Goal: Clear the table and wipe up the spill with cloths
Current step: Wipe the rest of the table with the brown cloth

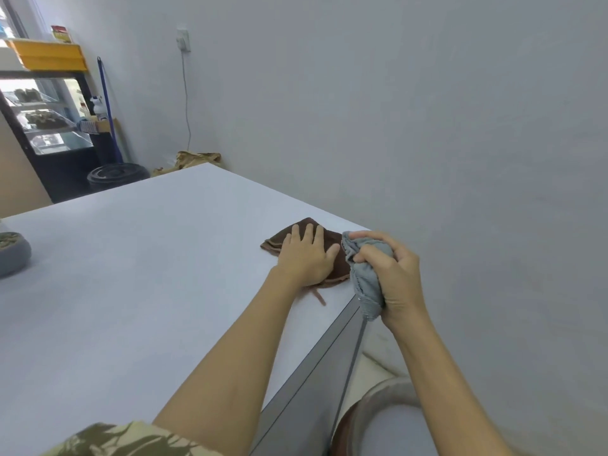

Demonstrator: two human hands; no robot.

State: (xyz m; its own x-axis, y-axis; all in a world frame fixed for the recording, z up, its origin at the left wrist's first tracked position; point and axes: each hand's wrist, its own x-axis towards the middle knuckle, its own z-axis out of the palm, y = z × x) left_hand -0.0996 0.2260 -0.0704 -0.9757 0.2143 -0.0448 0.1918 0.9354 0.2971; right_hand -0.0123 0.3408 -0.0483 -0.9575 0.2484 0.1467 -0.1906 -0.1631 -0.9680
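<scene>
A brown cloth lies flat on the white table near its right edge. My left hand presses down on it with fingers spread and straight. Just to the right, over the table's edge, my right hand grips a bunched grey cloth, part of which hangs down below my fist. A thin brown streak of spill shows on the table just in front of the brown cloth.
A grey bowl with brownish contents sits at the table's left edge. Below the table's right edge is a round grey basin. A black bin and a display fridge stand beyond the far end, by the wall.
</scene>
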